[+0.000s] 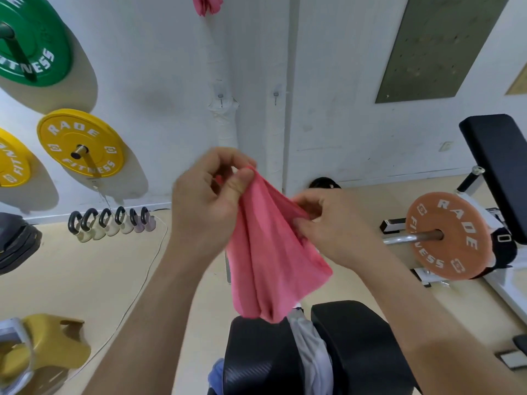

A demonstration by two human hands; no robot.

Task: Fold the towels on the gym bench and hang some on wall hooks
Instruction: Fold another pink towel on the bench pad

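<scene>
A pink towel (pixel 271 252) hangs in the air between the two hands, above the far end of the black padded surface (pixel 359 346). It is plain, matte and unpatterned, gathered into loose lengthwise folds that fan out from its top edge. Its lower end droops to a bunched tip that overlaps the surface's far edge in view; whether it touches there cannot be told. The left hand (pixel 208 192) is the higher one, with thumb and curled fingers pinching the towel's top corner. The right hand (pixel 333 223) sits lower and to the right, pinching the same upper edge, so the edge slopes down between them.

On the surface, a pale grey cloth (pixel 310 354) lies in the gap between the two black pads, and a bit of blue cloth (pixel 216 374) shows at the near left side. On the white wall beyond are two small hooks (pixel 220 97) — both bare — and higher up, at the top edge of view, another pink towel (pixel 206 4) hangs.

Left on the wall are a green plate (pixel 31 38) and yellow plates (pixel 79 143), with a row of kettlebells (pixel 111 223) on the floor below. To the right stands an orange plate (pixel 447 235) on a bar.
</scene>
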